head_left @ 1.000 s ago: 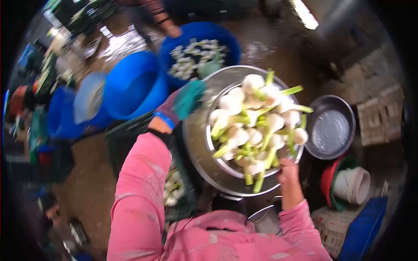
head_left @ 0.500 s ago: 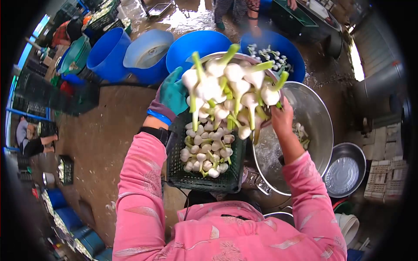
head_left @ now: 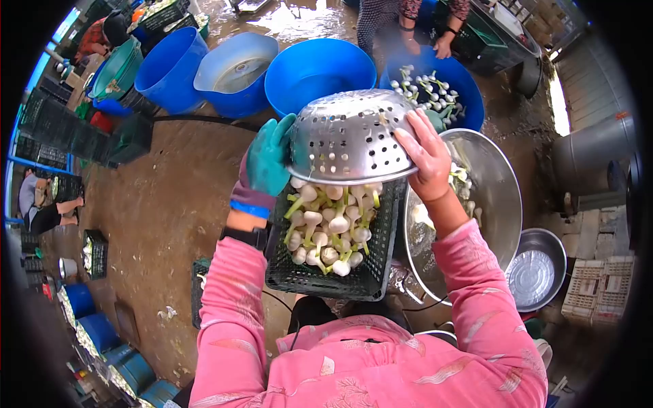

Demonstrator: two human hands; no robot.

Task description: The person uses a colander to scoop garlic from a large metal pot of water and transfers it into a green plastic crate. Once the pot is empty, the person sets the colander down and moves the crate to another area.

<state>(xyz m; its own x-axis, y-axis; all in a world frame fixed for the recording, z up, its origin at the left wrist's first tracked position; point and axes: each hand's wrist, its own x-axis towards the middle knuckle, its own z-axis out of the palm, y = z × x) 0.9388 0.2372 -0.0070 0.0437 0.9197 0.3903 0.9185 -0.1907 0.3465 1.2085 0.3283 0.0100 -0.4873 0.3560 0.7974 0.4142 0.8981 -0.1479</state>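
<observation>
The inverted colander [head_left: 350, 139] covers the black crate [head_left: 326, 272] from above. The large steel basin [head_left: 486, 197] blocks the right side; blue tubs [head_left: 309, 71] stand ahead. Open floor [head_left: 170, 197] lies left of the crate.

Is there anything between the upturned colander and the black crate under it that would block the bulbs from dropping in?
Nothing visible does. The colander, held by the gloved left hand and bare right hand, sits directly over the open crate, bulbs piled inside.
</observation>
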